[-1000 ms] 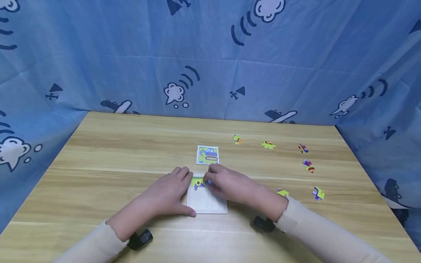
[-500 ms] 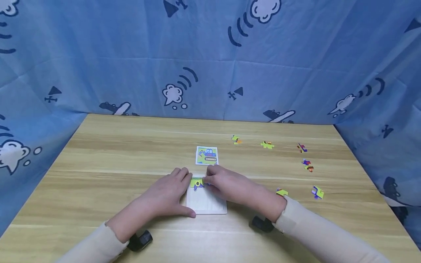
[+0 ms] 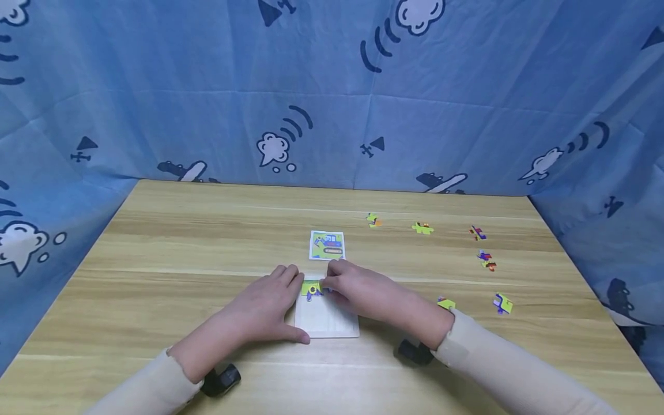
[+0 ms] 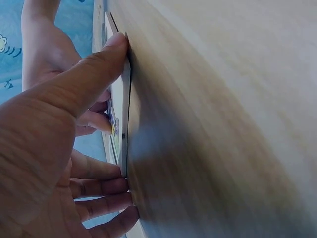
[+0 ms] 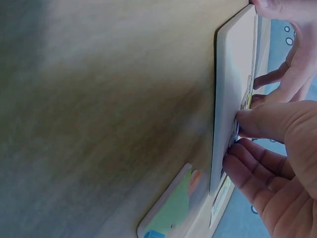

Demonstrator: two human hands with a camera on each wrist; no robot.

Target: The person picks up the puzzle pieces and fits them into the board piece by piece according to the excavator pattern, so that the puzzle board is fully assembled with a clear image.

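Observation:
A pale, flat puzzle board [image 3: 327,320] lies on the table. My left hand [image 3: 267,302] holds its left side, thumb at the near left corner and fingers by the far left corner. Along the far edge a yellow-green and blue puzzle piece [image 3: 312,288] sits on the board. Right beside it, the thumb and fingers of my right hand [image 3: 365,291] pinch another puzzle piece [image 5: 236,131], low over the board surface. Most of this second piece is hidden behind the fingertips. A square picture card [image 3: 327,245] with a printed digger lies just beyond the board.
Loose puzzle pieces lie to the right: a yellow-green one [image 3: 423,229], a red and purple one [image 3: 478,233], a purple and yellow one [image 3: 502,304] and several others. One piece [image 3: 446,303] is partly behind my right forearm. A blue patterned curtain [image 3: 321,115] borders the wooden table.

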